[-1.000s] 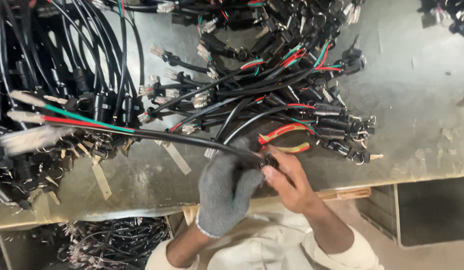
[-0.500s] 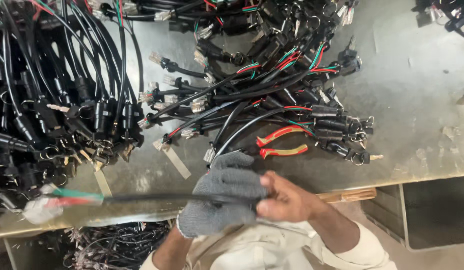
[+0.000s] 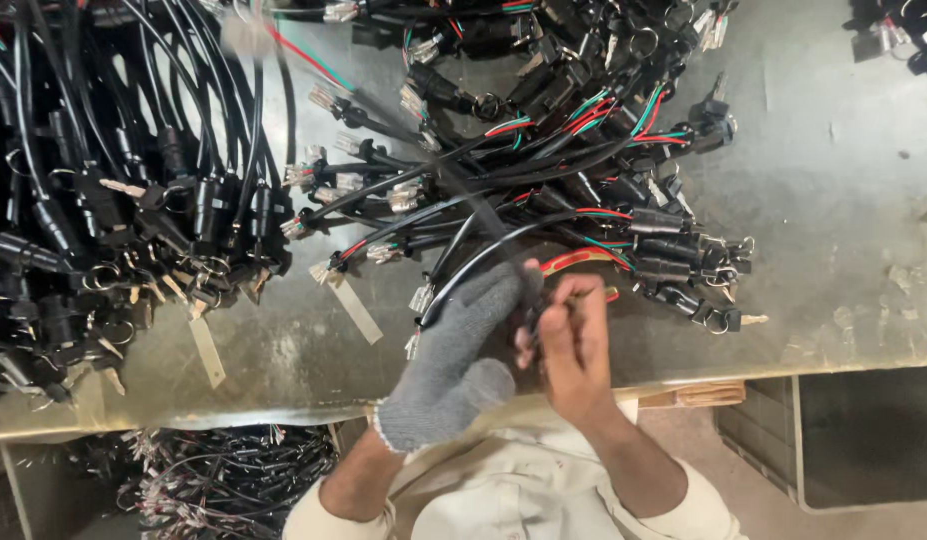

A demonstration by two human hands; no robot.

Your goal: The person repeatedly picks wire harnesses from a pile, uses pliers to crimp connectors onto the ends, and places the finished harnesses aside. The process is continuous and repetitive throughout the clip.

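The left hand, in a grey knit glove, is closed around a black cable near the front edge of the bench; the right hand, bare, is pinched shut on the same cable just beside the glove, fingertips touching it; what the right fingers do at that spot is hidden by the hand. The cable runs from the two hands up and left across the bench, motion-blurred, to an end with red and green wires near the top of the view; it lies above the other work, not among it. Red-handled pliers lie on the bench just behind the right hand, partly covered by it; neither hand grips them. To the left, a dense pile of black harnesses with keys and rings lies in rough rows; in the centre and right a looser heap of harnesses with red and green leads and black switch bodies spreads toward the far edge. Below the bench a bin holds further wire bundles. Judged from the layout, one cable is in hand and many similar units lie on both sides; which pile is finished and which is pending cannot be told; the work appears to be mid-batch.
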